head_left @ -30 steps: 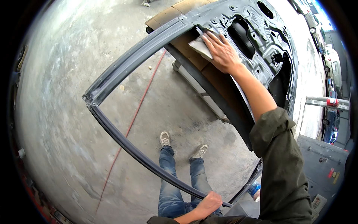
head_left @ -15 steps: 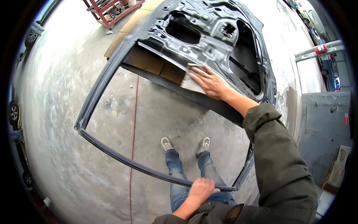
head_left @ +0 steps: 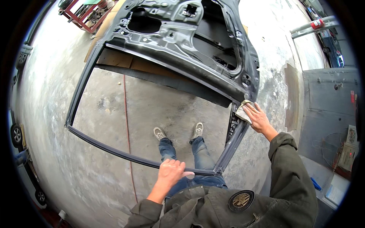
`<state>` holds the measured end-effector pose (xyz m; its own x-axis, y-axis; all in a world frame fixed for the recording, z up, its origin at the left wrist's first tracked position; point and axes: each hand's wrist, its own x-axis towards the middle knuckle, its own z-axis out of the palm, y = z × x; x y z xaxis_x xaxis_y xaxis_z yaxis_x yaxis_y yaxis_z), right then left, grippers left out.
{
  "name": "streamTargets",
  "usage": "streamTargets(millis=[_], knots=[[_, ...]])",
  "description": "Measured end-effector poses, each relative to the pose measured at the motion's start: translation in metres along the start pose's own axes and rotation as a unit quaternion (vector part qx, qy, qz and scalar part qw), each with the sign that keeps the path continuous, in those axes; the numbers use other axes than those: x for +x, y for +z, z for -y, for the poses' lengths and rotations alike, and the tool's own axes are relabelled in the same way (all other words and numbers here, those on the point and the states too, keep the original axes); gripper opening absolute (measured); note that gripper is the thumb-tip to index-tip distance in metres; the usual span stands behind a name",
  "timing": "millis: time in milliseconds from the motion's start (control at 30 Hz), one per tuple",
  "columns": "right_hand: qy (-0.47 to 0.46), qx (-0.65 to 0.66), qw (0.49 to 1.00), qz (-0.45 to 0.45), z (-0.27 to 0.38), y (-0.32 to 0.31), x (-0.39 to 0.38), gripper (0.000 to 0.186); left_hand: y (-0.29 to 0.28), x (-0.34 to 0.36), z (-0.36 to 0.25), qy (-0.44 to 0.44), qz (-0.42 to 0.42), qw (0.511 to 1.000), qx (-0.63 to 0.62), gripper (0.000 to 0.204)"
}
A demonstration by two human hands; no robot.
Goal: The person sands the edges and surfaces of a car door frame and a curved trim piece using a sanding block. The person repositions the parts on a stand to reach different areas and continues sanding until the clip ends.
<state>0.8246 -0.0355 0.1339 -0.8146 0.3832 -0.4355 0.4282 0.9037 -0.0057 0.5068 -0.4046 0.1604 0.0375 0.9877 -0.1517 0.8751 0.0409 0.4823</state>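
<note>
A bare dark car door (head_left: 173, 62) lies with its inner side up and its window frame (head_left: 114, 147) towards me. My left hand (head_left: 171, 174) is closed round the near bar of that frame, thumb pointing right. At the frame's right side, by the corner where it meets the door body, my right hand (head_left: 259, 118) presses a pale folded cloth (head_left: 243, 111) onto the metal. The fingers lie fairly straight over the cloth and cover part of it. The cloth's underside is hidden.
Brown cardboard (head_left: 114, 59) lies under the door. A red hose (head_left: 127, 114) runs along the concrete floor, seen through the window opening. My feet (head_left: 197, 130) stand beneath the frame. A red metal cart (head_left: 81, 19) is at the far left, and a grey metal panel (head_left: 330, 102) at the right.
My right hand has slid the cloth rightwards and nearer, from the door's lower panel edge to the frame's right corner. My left hand still grips the near bar; the view has shifted.
</note>
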Motion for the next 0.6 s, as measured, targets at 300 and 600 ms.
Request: streamTargets(millis=[300,600], knots=[[0.132,0.186,0.967,-0.117,0.086,0.045,-0.032,0.056,-0.002,0.004,0.002,0.03,-0.001,0.999,0.035,0.057],[-0.024,0.318,0.92,-0.227,0.133,-0.017,-0.059,0.037,-0.003,0.006,0.002,0.038,-0.001,0.998,0.041,0.06]])
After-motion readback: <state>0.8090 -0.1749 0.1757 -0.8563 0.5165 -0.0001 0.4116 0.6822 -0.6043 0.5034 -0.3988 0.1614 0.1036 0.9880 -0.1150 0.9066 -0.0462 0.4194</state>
